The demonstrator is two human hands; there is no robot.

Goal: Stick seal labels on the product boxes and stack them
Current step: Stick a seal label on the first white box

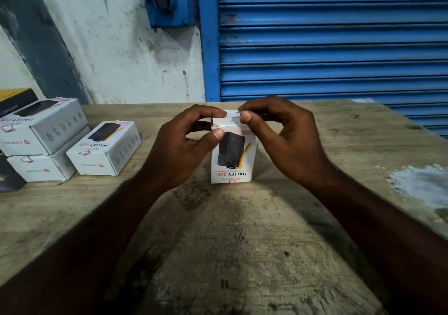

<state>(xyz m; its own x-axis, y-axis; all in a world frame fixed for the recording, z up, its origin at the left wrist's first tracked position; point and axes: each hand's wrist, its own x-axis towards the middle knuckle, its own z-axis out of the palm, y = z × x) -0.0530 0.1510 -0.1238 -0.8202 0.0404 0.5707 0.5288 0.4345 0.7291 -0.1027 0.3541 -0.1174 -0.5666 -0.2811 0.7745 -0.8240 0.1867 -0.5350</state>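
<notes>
A white product box (231, 159) printed "HALLEY 20K" stands upright on the wooden table (218, 242) at the centre. My left hand (179, 150) pinches its top left corner between thumb and forefinger. My right hand (286, 140) pinches the top edge of the box with thumb and forefinger, where a pale pink seal label (248, 132) lies over the upper right corner. Three matching white boxes lie at the left: one (104, 148) alone, and one (41, 125) stacked on another (41, 169).
A black and yellow box (14, 101) sits behind the stack at the far left, and a dark box (9, 179) lies at the left edge. A blue roller shutter (327, 36) and a scuffed white wall stand behind the table. A white patch (419, 184) marks the table's right side.
</notes>
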